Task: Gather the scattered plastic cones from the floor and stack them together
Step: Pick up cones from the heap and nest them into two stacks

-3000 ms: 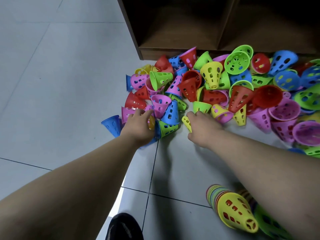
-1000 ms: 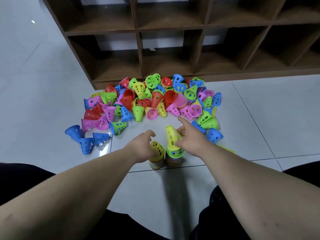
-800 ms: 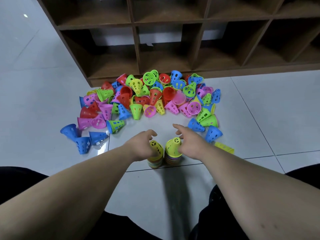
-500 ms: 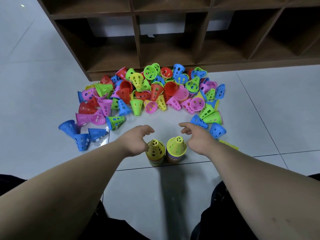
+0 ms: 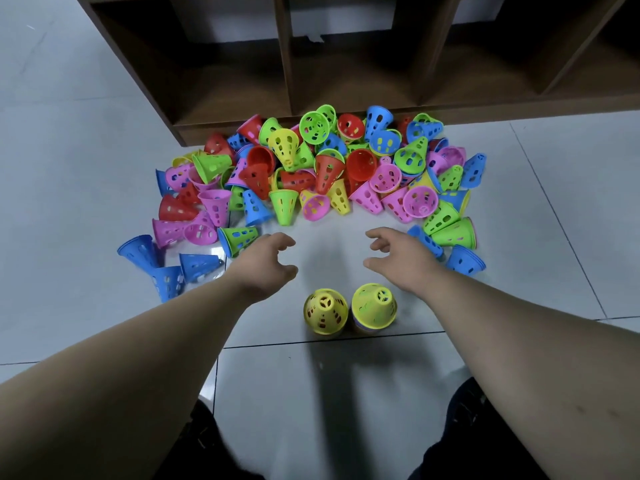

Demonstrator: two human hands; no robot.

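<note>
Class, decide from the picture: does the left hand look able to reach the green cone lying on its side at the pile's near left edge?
Probably yes. The left hand is empty, and the green cone lies right beside it at the pile's edge, with nothing on top.

Perforated plastic cones (image 5: 311, 174) of many colours are heaped on the pale grey tiled floor (image 5: 69, 140) before a brown wooden shelf unit (image 5: 284, 64); nearer, two yellow-topped cone stacks (image 5: 325, 311) are stood side by side.
</note>
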